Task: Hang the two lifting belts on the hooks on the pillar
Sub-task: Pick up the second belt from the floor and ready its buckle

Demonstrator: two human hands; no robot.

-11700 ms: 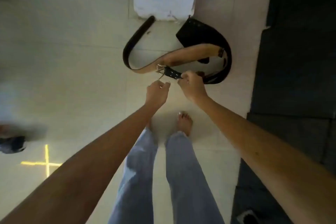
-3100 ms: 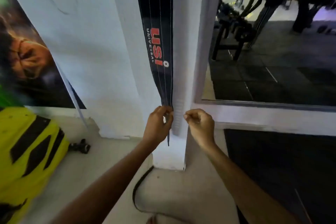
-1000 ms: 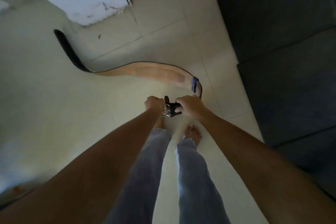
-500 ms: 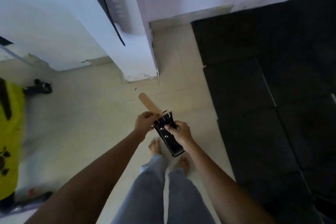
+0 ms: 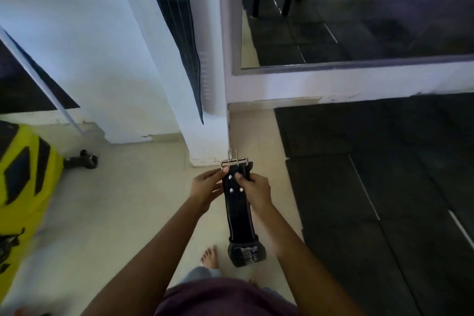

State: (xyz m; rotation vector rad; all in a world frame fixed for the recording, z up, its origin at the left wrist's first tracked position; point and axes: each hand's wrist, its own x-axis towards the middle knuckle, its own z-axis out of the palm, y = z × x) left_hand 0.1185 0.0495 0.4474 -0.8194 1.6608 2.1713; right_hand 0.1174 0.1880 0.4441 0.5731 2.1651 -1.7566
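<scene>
I hold a black leather lifting belt (image 5: 239,215) by its buckle end, in front of the white pillar (image 5: 164,84). My left hand (image 5: 207,187) pinches the left side just under the silver buckle (image 5: 234,160), whose two prongs point up. On the right side my right hand (image 5: 254,188) grips the strap. The rest of this belt hangs down toward my feet. Another black belt with red lettering (image 5: 179,25) hangs flat on the pillar, its tip low above the floor. The hooks are out of view above the frame.
A mirror (image 5: 359,7) in a grey frame fills the wall to the right of the pillar. Dark rubber mats (image 5: 384,200) cover the floor at right, pale tiles at left. A yellow and black object (image 5: 23,179) stands at far left, a small dark dumbbell (image 5: 82,159) beside it.
I have lifted the second belt off the floor and raised my head toward the pillar. The buckle now sits higher, prongs up, with the belt hanging straight down.
</scene>
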